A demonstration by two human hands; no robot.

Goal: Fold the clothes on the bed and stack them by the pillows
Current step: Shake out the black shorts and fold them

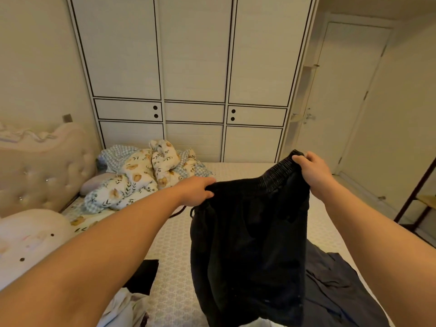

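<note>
A home bedroom: a bed with a pale patterned mattress cover (179, 244) fills the lower frame, a tufted beige headboard (44, 171) at left, crumpled floral bedding (146, 175) beside it, a tall white panelled wardrobe (193, 67) behind, and apparently a white door (342, 95) at upper right.

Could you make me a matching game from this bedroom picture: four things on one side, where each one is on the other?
Things:
1. black shorts
2. floral quilt
3. grey garment
4. wardrobe

Places:
A. against the far wall, beyond the bed
B. lying on the bed at lower right
C. held up by the waistband in the left hand and right hand
D. bunched up near the headboard

Pairs: 1-C, 2-D, 3-B, 4-A
</note>
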